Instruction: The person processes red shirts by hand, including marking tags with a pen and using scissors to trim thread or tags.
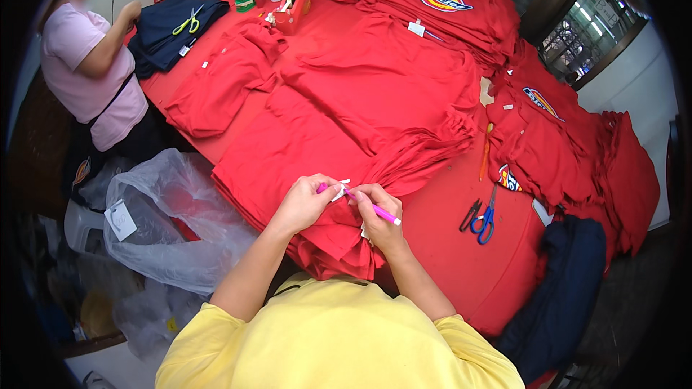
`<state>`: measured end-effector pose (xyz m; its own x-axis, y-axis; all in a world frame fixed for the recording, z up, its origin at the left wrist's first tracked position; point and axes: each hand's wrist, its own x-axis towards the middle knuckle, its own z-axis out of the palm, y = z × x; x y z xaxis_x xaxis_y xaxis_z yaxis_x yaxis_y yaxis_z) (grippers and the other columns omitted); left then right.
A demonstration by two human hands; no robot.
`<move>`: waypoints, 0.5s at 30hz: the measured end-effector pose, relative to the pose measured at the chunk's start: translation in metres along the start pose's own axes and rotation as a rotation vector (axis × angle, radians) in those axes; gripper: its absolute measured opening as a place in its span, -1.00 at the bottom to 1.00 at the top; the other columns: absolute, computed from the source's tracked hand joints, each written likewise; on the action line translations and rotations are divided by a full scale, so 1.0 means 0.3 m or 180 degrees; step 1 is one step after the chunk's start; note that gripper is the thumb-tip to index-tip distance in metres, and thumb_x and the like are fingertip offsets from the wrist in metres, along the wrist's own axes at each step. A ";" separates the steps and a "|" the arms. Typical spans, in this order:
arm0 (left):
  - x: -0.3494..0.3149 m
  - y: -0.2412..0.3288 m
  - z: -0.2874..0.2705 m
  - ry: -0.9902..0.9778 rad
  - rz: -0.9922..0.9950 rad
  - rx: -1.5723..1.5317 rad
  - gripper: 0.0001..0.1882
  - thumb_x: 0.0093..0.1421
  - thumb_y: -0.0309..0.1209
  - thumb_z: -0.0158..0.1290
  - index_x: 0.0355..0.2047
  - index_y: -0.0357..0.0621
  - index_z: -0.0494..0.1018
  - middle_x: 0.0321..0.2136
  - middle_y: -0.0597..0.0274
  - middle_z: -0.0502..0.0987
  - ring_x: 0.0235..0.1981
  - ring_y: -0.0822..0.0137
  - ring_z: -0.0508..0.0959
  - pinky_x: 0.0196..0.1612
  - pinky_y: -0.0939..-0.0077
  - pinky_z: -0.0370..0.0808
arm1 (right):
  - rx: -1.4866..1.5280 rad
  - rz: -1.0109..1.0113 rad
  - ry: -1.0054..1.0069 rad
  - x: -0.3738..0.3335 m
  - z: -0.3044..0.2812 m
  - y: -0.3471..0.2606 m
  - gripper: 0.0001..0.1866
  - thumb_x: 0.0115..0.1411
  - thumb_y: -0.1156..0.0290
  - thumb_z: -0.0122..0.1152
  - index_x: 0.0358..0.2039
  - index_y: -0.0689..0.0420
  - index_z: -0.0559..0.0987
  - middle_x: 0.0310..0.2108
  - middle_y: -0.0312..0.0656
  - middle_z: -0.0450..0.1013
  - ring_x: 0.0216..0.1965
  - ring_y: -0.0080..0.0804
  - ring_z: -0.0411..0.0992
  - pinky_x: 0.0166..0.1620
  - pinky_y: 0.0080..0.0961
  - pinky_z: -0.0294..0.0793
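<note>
My right hand (378,220) is closed around a pink marker (386,215) with a white end, its other end angled toward my left hand. My left hand (308,203) pinches a small white label (339,192) at the near edge of a stack of red shirts (288,148). A short pink piece (321,188), which looks like the marker's cap, shows between my left fingers. Both hands are close together over the shirts, and the marker's tip is hard to make out.
Blue-handled scissors (484,223) and black thread snips (470,215) lie right. More red shirts (440,11) are piled behind. A red caddy (294,14) and yellow-handled scissors (187,24) are at the far left, near another person (94,65). A clear plastic bag (173,209) hangs left.
</note>
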<state>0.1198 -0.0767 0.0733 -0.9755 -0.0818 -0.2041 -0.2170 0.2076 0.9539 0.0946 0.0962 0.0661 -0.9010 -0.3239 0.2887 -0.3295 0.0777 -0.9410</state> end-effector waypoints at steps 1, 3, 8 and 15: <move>-0.003 -0.014 0.001 0.0036 0.0059 0.0019 -0.72 0.19 -0.29 0.08 -0.26 -0.28 0.56 -0.47 0.16 0.55 -0.45 0.48 0.45 -0.29 0.52 0.41 | -0.0001 0.0024 -0.0034 -0.001 0.000 0.000 -0.89 0.21 0.52 0.06 -0.36 0.29 0.52 -0.54 -0.18 0.50 -0.52 -0.54 0.47 -0.44 -0.61 0.43; -0.020 0.014 0.006 0.0116 -0.0018 0.0222 -0.78 0.20 -0.37 0.06 -0.30 -0.31 0.55 -0.50 0.26 0.52 -0.48 0.50 0.44 -0.35 0.58 0.39 | 0.0220 0.0066 0.0104 -0.009 -0.003 0.011 -0.90 0.21 0.53 0.04 -0.34 0.28 0.52 -0.53 -0.19 0.49 -0.55 -0.55 0.44 -0.46 -0.62 0.40; -0.049 0.025 0.016 0.1058 0.0778 0.0663 -0.85 0.16 -0.46 0.05 -0.36 -0.30 0.54 -0.44 0.08 0.53 -0.41 0.24 0.52 -0.30 0.43 0.42 | 0.0662 -0.0212 0.0427 -0.068 -0.003 0.032 -0.84 0.25 0.42 -0.06 -0.31 0.23 0.45 -0.56 -0.25 0.37 -0.66 -0.64 0.25 -0.58 -0.67 0.24; 0.007 0.046 -0.072 0.1123 0.1199 0.1409 -0.87 0.22 -0.42 -0.03 -0.33 -0.24 0.40 -0.42 -0.03 0.53 -0.36 -0.03 0.54 -0.34 0.18 0.45 | 0.0966 -0.0346 0.0301 -0.110 -0.097 0.015 -0.53 0.26 0.00 -0.05 -0.26 0.25 0.39 -0.49 -0.16 0.34 -0.64 -0.54 0.28 -0.60 -0.64 0.25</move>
<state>0.1154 -0.0951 0.0908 -0.9337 -0.2232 0.2801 0.0679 0.6575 0.7504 0.1145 0.1347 0.0574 -0.8921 -0.2247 0.3920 -0.3388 -0.2414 -0.9094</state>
